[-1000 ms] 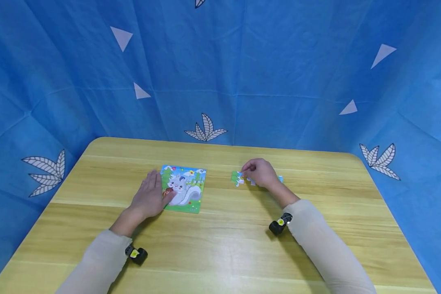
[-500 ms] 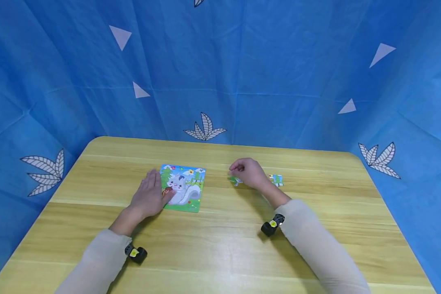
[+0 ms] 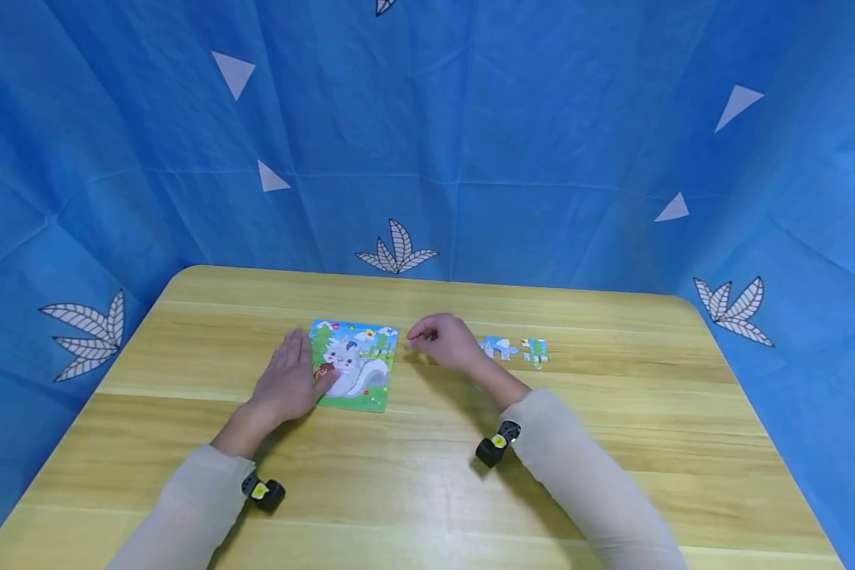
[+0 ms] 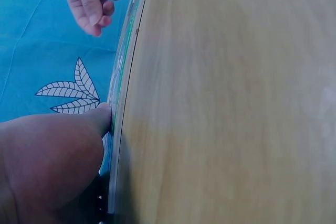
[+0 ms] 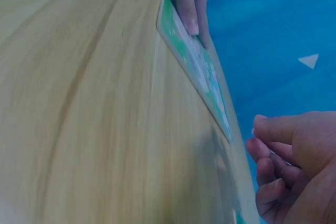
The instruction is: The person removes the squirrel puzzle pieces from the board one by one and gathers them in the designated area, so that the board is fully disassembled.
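My left hand [image 3: 290,380] lies flat, fingers extended along the left edge of a square picture board [image 3: 357,366] with a grey cartoon squirrel. Its thumb rests on the board's face, as the right wrist view shows. My right hand [image 3: 447,342] hovers just right of the board, fingers curled and thumb tip close to the index finger [image 5: 258,148]. A pale sliver shows between those tips in the right wrist view; I cannot tell whether it is a held piece. Right of this hand lie jigsaw pieces: a blue-and-white one [image 3: 499,347] and one with a tree [image 3: 536,352].
The wooden table [image 3: 427,475] has rounded far corners. A blue curtain [image 3: 427,142] with white triangles and leaf prints hangs behind and on both sides. A bit of green piece [image 5: 240,217] shows at the bottom of the right wrist view.
The right hand has moved left, from over the jigsaw pieces to beside the board, uncovering the middle and right pieces. The green piece at the left is no longer in sight in the head view. Left hand unmoved.
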`<state>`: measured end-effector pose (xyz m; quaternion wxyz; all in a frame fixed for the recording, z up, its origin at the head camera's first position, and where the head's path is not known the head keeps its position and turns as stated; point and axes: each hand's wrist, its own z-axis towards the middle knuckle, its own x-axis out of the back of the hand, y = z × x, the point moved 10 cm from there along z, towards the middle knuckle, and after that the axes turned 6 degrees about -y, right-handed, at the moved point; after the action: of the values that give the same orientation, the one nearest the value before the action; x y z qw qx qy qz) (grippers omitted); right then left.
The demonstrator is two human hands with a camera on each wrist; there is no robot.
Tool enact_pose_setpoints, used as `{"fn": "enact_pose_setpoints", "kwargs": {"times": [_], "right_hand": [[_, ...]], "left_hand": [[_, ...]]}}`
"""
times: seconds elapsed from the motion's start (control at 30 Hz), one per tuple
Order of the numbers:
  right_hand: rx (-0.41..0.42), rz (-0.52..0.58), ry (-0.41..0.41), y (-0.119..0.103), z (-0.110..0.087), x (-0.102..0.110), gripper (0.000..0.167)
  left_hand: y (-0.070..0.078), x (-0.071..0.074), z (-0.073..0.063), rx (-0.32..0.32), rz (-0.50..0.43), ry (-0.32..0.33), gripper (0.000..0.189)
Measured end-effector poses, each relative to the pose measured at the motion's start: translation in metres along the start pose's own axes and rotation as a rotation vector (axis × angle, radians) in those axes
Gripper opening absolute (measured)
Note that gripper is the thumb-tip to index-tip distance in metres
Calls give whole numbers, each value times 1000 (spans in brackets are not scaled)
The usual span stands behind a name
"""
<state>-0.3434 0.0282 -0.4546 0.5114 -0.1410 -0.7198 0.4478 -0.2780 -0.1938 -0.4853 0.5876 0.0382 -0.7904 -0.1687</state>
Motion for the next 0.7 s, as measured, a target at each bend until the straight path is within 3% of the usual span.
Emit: {"fn": "enact_pose_setpoints", "kwargs": {"times": [0.43,0.7], "right_hand": [[43,4,-77,-23,10,-37,10],[33,29,-101,-29,13,-49,12]], "left_hand": [[-1,-1,0,1,3,6,85],[0,1,-1,6,-1,10,85]]}}
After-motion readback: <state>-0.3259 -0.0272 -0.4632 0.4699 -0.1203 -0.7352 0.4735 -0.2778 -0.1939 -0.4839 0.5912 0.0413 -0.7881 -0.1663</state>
